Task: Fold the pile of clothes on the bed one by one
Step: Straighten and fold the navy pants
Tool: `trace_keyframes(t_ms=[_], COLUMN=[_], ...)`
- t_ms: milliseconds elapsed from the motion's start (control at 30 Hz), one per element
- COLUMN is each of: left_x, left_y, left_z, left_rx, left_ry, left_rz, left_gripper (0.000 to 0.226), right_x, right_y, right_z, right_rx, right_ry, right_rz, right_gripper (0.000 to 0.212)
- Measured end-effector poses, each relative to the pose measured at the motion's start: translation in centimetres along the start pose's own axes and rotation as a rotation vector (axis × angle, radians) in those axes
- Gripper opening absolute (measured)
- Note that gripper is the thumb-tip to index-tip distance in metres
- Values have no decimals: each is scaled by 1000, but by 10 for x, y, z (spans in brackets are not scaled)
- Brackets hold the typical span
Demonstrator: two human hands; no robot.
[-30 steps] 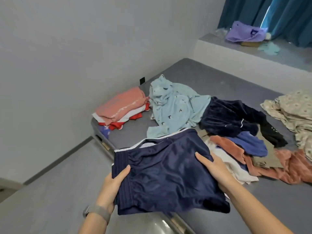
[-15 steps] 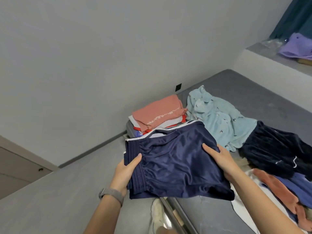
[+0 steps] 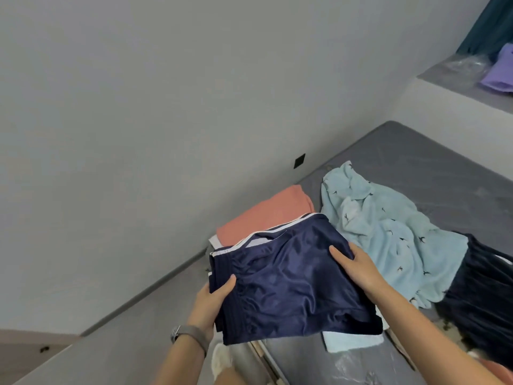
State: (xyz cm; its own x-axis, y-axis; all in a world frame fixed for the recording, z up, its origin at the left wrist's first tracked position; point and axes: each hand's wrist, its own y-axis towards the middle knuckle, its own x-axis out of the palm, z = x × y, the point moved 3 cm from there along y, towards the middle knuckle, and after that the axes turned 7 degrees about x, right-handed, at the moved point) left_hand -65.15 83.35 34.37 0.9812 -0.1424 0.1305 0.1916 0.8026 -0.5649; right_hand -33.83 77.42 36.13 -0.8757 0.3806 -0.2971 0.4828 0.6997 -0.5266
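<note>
Grey walls (image 3: 166,107) fill most of the view, meeting a grey floor (image 3: 119,337) at the lower left. Against the wall stands the bed (image 3: 416,162), its dark grey cover bare toward the far corner. Above its far side runs a ledge (image 3: 444,79) carrying a purple cloth (image 3: 499,70) and some clear plastic, with a teal curtain (image 3: 497,20) behind.

Spread on the bed lies a light blue garment (image 3: 388,234) printed with small dark shapes, crumpled and unfolded. Just beside it on the right is a dark navy garment (image 3: 483,290), also loose. At the bed's near-left corner sits a folded stack (image 3: 263,215) with a salmon-pink piece on top.

Held above the edge of that stack are the navy shorts (image 3: 288,282), folded, shiny, with white stripes along the far edge and the ribbed waistband on the left. The left hand (image 3: 211,304) grips the waistband side, thumb on top and fingers hidden beneath the cloth. The right hand (image 3: 358,268) holds the opposite side, thumb pressed on top, fingers tucked under. A grey watch band (image 3: 191,333) circles the left wrist.
</note>
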Motion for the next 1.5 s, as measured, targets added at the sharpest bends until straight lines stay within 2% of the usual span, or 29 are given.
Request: trace_keyframes(t_ms=[100, 167, 267, 367, 433, 533, 600, 633, 700, 733, 767, 833, 900, 1000, 1100, 1233, 1333, 1500], left_x=[9, 15, 21, 22, 20, 20, 18, 16, 20, 27, 36, 49, 49, 51, 55, 60, 79, 127], left_y=[57, 102, 171, 240, 281, 336, 363, 374, 389, 393, 395, 398, 403, 402, 380, 313, 254, 145], left_z=[2, 0, -3, -15, -26, -45, -65, -75, -85, -87, -91, -101, -104, -93, -70, -45, -43, -53], left_rx=[-84, -133, -167, -200, -223, -267, -299, -285, -137, -15, 84, 198, 132, -20, -49, 99, 219, 366], left_ry=[-10, -26, -30, -40, -83, -62, 83, 267, 780, 1019, 1243, 1644, 1859, 1801, 1667, 1611, 1608, 1754], left_rz=[2, -6, 9, 34, 51, 47, 76, 115, 160, 98, -35, -315, -395, -385, -304, -305, -423, -568], left_gripper=[73, 81, 66, 50, 40, 33, 36, 44, 66, 79, 85, 73, 61, 57, 55, 59, 61, 59], right_x=[10, 17, 31, 52, 69, 95, 114, 126, 149, 159, 167, 176, 176, 164, 135, 78, 30, -51], right_y=[63, 107, 177, 246, 288, 350, 380, 389, 395, 394, 392, 388, 384, 367, 330, 250, 181, 53], right_z=[-11, -20, -33, -40, -40, -25, 4, 24, 62, 77, 90, 105, 109, 102, 98, 118, 142, 173], right_rx=[4, 17, 25, 15, -78, -235, -182, -105, 53, 92, 112, 116, 93, 51, 46, 84, 167, 310], right_ry=[-86, -161, -268, -353, -422, -533, -743, -880, -1143, -1230, -1283, -1327, -1332, -1236, -1050, -931, -881, -769], right_rz=[62, 86, 80, 122, 120, 147, 145, 82, -123, -186, -208, -178, -150, -153, -56, 55, 137, 213], right_gripper=[21, 23, 13, 32, 41, 36, 36, 39, 47, 50, 52, 54, 54, 53, 55, 67, 58, 68])
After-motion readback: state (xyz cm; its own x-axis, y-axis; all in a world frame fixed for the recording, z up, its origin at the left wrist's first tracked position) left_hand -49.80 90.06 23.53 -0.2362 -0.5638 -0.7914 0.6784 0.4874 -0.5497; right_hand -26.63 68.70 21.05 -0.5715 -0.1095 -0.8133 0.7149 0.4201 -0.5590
